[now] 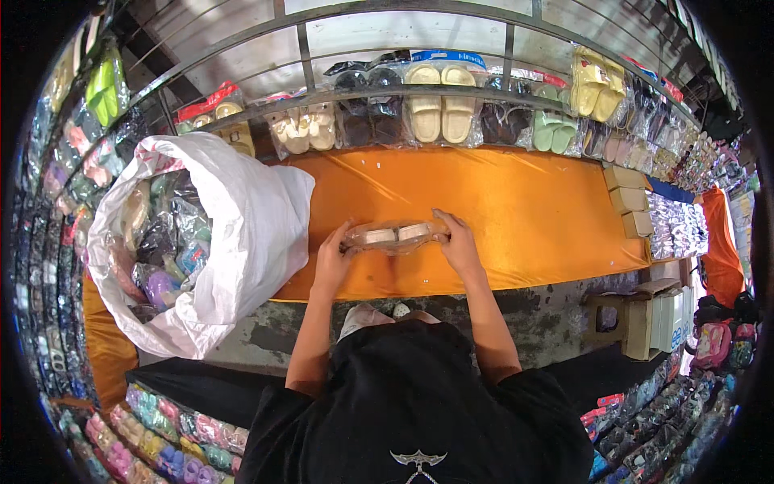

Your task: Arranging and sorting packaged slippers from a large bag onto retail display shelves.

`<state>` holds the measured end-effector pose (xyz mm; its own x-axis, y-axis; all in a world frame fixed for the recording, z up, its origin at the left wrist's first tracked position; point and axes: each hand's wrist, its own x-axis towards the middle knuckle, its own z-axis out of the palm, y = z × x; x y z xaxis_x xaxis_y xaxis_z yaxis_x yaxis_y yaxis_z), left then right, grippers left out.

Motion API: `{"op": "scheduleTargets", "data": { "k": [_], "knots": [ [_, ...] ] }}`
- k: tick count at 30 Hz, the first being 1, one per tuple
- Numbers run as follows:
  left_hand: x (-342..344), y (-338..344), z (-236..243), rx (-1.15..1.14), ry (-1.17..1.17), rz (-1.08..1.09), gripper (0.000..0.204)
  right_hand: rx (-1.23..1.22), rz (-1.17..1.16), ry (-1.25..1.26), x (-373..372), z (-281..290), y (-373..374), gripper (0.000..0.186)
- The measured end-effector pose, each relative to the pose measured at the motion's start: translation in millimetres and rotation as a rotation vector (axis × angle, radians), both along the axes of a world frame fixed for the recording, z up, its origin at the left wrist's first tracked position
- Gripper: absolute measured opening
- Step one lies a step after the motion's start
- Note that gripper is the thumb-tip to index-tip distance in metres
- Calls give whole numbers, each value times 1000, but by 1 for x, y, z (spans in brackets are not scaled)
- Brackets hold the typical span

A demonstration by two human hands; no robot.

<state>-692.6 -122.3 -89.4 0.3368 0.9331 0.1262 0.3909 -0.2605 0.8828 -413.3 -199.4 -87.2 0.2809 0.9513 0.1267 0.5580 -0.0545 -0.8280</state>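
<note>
Packet (pixel 413 232): clear-wrapped, pale inside, between left hand (pixel 332 247) and right hand (pixel 458 242)
Grip: both hands partly curled, clasping its opposite ends
Cloth (pixel 500 210): orange, spread behind the packet
Sack (pixel 254 234): white, left of the hands, holding bagged goods (pixel 163 287)
Slippers (pixel 458 117): cream, bagged, beyond the cloth

left of the fingers (pixel 446 219), a white sack (pixel 250 218) gapes open, stuffed with plastic-wrapped goods (pixel 161 242) (a purple item (pixel 161 289) among them). an orange cloth (pixel 508 210) spreads beneath the fingers. beyond them, wrapped slippers (pixel 426 119) line up along a metal bar (pixel 439 90). well right of the fingers sit small brown boxes (pixel 629 200), with a larger carton (pixel 639 324) on the near side.
</note>
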Motion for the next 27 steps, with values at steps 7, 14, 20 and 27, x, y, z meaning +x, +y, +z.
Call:
{"op": "scheduleTargets", "data": {
  "k": [7,14,20,27],
  "knots": [
    [-4,2,4,209,217,-22,25,37,3,-261,-1,3,1,38],
    [-1,-11,5,268,199,43,24,75,-59,-279,-10,5,-5,18],
    [8,-26,7,385,133,124,25,272,-195,-198,-18,-9,-19,25],
    [5,-57,-55,262,-70,144,24,175,-354,148,-33,-50,-51,21]
  ]
}}
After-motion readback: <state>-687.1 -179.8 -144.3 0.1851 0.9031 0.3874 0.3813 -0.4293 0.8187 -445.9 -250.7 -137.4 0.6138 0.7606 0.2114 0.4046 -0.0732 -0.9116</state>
